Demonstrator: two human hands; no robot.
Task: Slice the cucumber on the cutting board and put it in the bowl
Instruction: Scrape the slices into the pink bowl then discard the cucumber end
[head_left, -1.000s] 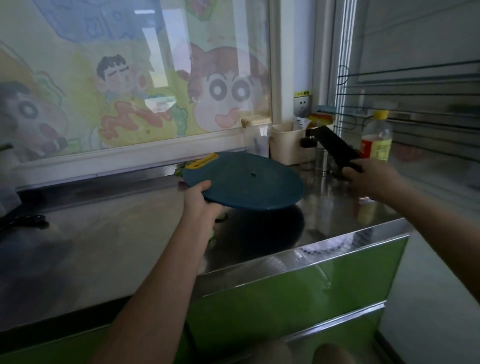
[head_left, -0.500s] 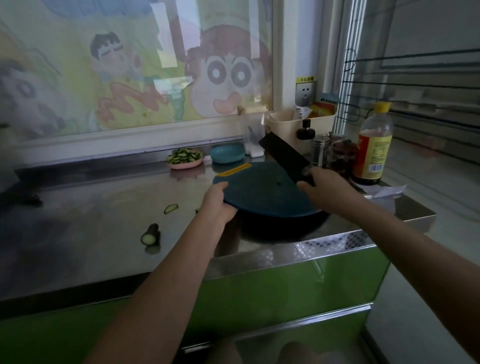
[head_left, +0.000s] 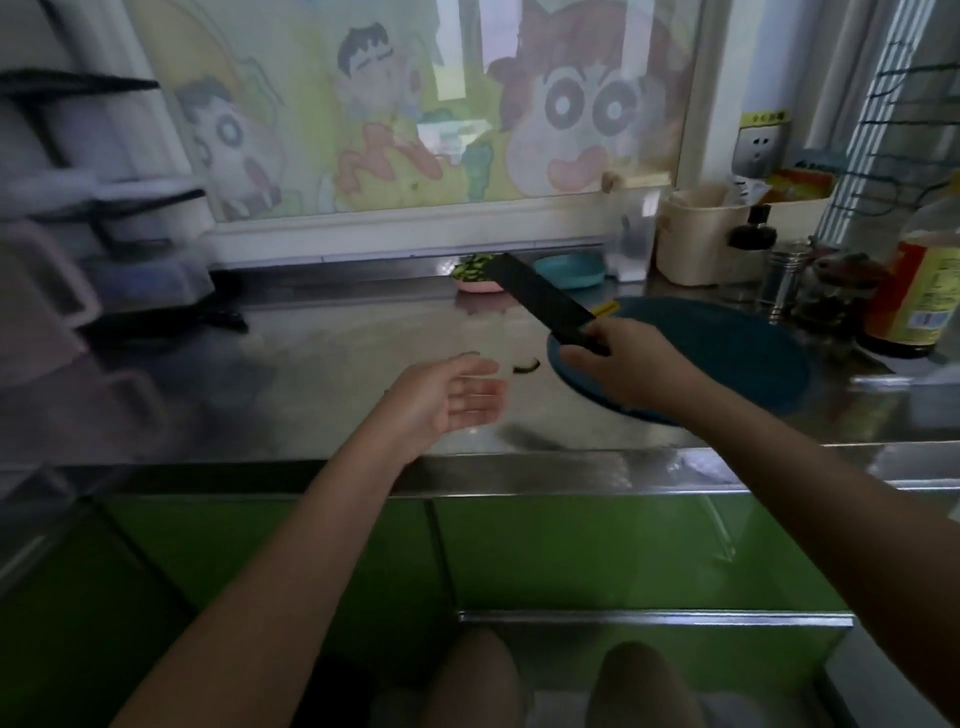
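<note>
Cucumber slices (head_left: 470, 266), pale green w/ dark skin, sit heaped in a small pink bowl (head_left: 478, 287) at the back of the steel worktop (head_left: 337, 358), just under the cartoon picture (head_left: 415, 104). The knife tip covers the bowl's right side. One stray curved cucumber piece (head_left: 526, 367), dark green, lies on the worktop btwn the two hands, near the left edge of the cutting board (head_left: 727, 358). The board is round, dark blue w/ a yellow tab at its far edge, & sits at the right of the worktop; can't tell if it lies fully flat.

The right hand (head_left: 623, 371) grips the handle of the knife (head_left: 540, 304), fingers curled round it, over the board's left edge; the black blade angles up & left toward the pink bowl. The left hand (head_left: 452, 395) hovers above the worktop, palm up, fingers straight & relaxed, holding nothing. Both forearms reach in from below.

A blue bowl (head_left: 569, 270) stands just right of the pink one; a bottle (head_left: 930, 291) stands at far right.
</note>
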